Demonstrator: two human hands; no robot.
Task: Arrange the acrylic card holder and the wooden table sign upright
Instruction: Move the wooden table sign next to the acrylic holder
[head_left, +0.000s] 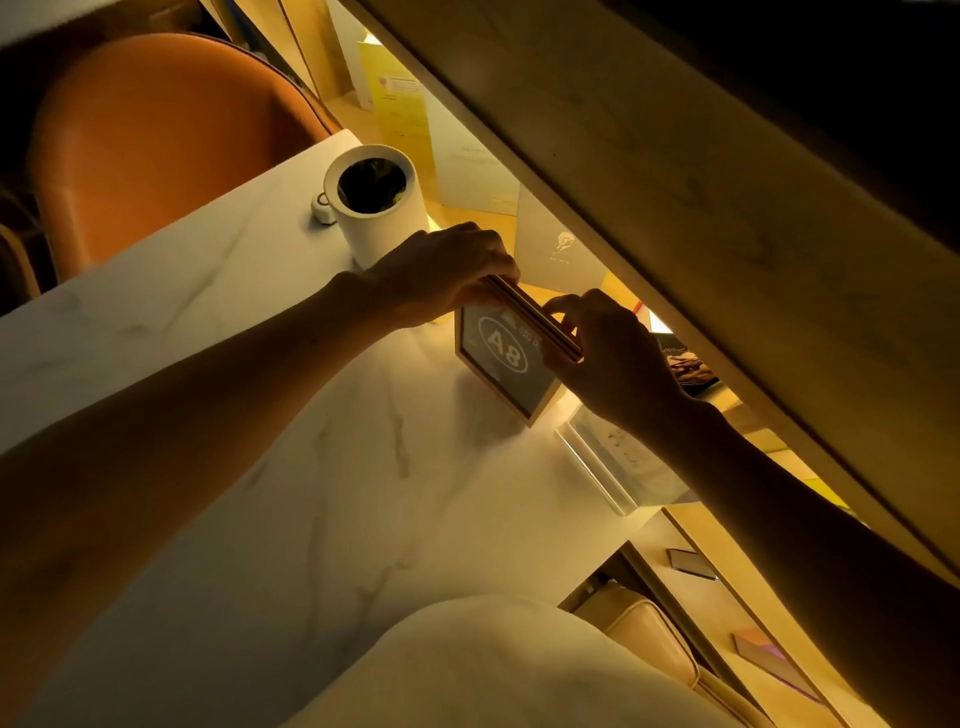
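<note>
- On the white marble-veined tabletop, close to the lit wooden shelf edge, stood the square wooden-framed table sign marked "A8", upright on its base.
- The left hand was pinched shut over the sign's top edge at its far end; the right hand was closed on the same edge at the near end, fingers curled over the rim.
- Just beside the sign, under the right wrist, the clear acrylic card holder sat on the table with a pale card inside; it looked upright, though glare made that hard to judge.
- A white cylindrical container with a dark opening stood behind the left hand, near but apart.
- My worry: the sign and holder sat so close that any sideways nudge of the frame, or the right forearm dropping, could knock the holder over or push it off the table's edge.
- Letting go unevenly might also tip the sign forward.
</note>
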